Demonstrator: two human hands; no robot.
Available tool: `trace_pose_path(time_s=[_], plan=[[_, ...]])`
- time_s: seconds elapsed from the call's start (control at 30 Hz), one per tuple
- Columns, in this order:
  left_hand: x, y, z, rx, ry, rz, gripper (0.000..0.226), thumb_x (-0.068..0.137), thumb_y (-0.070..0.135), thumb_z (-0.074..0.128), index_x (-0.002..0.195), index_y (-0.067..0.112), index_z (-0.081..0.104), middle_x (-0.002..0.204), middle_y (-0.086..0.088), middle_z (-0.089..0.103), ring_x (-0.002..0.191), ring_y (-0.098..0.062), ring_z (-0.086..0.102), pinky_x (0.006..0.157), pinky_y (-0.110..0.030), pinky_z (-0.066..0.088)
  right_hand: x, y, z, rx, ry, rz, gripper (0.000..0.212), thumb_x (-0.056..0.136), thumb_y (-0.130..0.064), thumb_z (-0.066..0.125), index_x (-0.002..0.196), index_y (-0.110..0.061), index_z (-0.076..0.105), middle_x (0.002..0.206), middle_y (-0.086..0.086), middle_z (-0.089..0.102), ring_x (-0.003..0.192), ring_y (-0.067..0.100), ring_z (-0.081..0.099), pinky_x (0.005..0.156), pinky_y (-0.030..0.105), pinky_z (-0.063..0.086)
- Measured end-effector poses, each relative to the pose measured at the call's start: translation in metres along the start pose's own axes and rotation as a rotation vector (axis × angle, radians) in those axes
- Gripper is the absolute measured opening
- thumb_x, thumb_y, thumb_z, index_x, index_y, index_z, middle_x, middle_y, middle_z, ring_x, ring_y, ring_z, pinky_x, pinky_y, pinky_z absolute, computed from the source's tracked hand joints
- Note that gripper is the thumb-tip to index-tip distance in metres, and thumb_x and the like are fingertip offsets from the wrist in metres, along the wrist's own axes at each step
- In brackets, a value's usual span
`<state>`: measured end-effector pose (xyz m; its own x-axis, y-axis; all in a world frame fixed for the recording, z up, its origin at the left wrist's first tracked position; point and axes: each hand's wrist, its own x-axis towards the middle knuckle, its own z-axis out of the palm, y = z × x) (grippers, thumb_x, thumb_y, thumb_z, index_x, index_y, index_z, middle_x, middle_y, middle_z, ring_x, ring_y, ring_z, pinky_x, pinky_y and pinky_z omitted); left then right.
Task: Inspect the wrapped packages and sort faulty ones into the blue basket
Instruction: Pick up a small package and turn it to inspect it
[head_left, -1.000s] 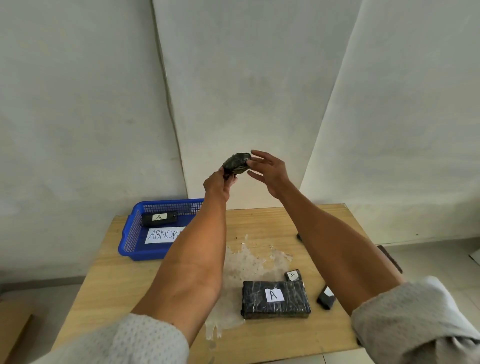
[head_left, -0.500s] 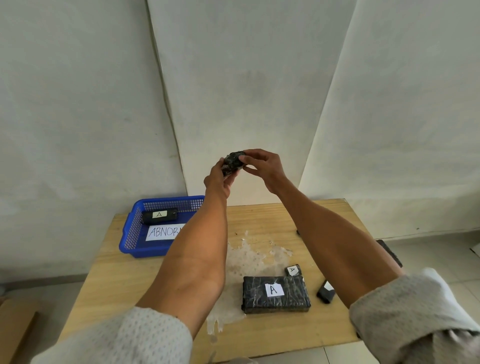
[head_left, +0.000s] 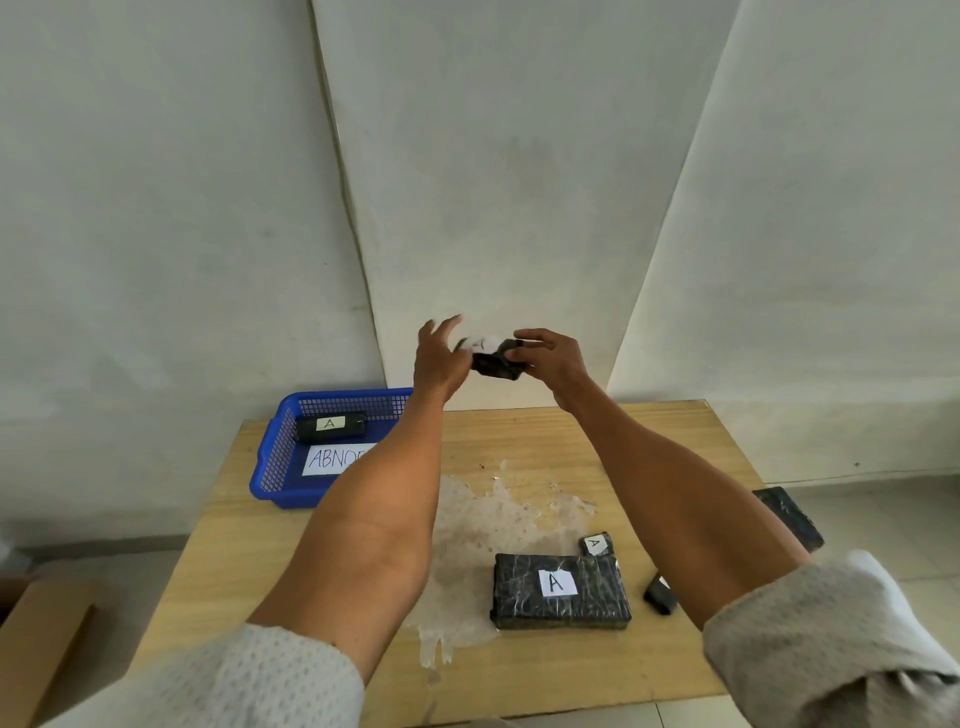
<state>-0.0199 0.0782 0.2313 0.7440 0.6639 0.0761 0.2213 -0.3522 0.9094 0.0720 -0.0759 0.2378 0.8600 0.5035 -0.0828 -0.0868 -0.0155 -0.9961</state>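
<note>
Two grips hover before the white wall, above the far edge of the table (head_left: 234, 561), with a small wrapped package (head_left: 493, 364) between them. The right grip (head_left: 550, 358) pinches the package's right end between thumb and curled fingers. The left grip (head_left: 439, 358) is spread, its fingers straight and fanned upward, right at the package's left end; blur hides whether it touches. The package's long axis runs left to right, about level, and a blurred white label faces up. The blue basket (head_left: 275, 457) sits on the table's far left corner and holds a labelled dark bar (head_left: 331, 427), which lies left to right behind a paper sign (head_left: 327, 460) partly hidden by the left forearm. Near the front edge a large package (head_left: 561, 584) marked "A" lies flat, also left to right, with a tiny package (head_left: 596, 544) just behind its far right corner. A dark piece (head_left: 660, 595) lies just right of it, beside the right forearm.
</note>
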Motion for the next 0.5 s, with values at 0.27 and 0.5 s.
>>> trace_pose_path(time_s=[0.27, 0.5], plan=[[-0.003, -0.019, -0.017, 0.546, -0.298, 0.253, 0.076, 0.071, 0.016, 0.086, 0.140, 0.026, 0.055, 0.144, -0.002, 0.055, 0.134, -0.025, 0.049, 0.104, -0.047, 0.046, 0.011, 0.024, 0.004, 0.010, -0.066, 0.087, 0.044, 0.076, 0.016, 0.067, 0.114, -0.007, 0.069, 0.103, 0.019, 0.072, 0.094, 0.030, 0.067, 0.086, 0.036, 0.059], [-0.004, -0.029, -0.023, 0.588, -0.262, 0.257, 0.054, 0.070, 0.020, 0.087, 0.119, 0.019, 0.067, 0.112, -0.004, 0.071, 0.101, -0.024, 0.065, 0.084, -0.041, 0.055, 0.020, 0.045, 0.019, 0.041, -0.083, 0.162, 0.044, 0.078, 0.015, 0.065, 0.116, -0.007, 0.066, 0.099, 0.017, 0.073, 0.094, 0.031, 0.066, 0.098, 0.042, 0.053]])
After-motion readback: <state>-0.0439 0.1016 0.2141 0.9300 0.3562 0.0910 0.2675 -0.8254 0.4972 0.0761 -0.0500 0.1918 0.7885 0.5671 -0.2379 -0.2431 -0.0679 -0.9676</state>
